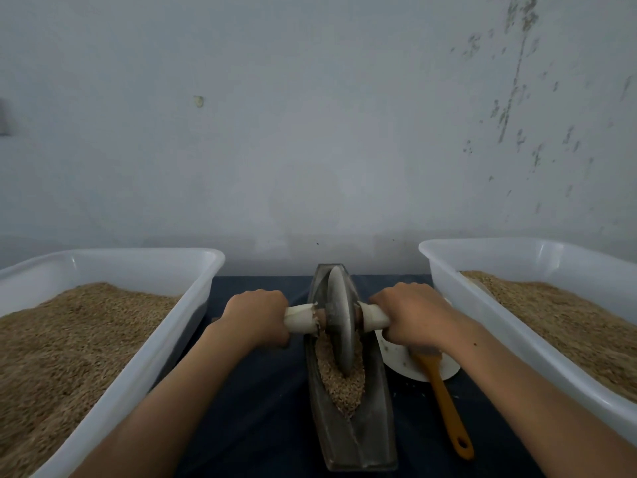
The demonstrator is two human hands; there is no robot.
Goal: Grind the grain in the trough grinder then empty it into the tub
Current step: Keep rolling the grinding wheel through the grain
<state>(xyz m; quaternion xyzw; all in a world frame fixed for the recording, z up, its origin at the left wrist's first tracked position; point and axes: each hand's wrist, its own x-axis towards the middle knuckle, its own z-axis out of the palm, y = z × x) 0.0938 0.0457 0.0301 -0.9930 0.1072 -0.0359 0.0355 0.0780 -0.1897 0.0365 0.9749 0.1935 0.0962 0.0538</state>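
A long grey metal trough grinder (358, 439) lies lengthwise on the dark cloth between my arms. Brown grain (344, 384) fills its middle and near part. A grey grinding wheel (339, 319) stands upright in the trough near its far end, with white-wrapped handles sticking out on both sides. My left hand (256, 317) grips the left handle (301, 317). My right hand (412, 313) grips the right handle (374, 315). A white plastic tub (193, 301) heaped with grain stands at the left, and a second white tub (458, 291) with grain stands at the right.
A white dish (400, 360) lies just right of the trough, partly under my right hand, with an orange-handled spatula (448, 408) resting on it and pointing toward me. A pale wall rises directly behind the table. Dark cloth (262, 391) covers the tabletop.
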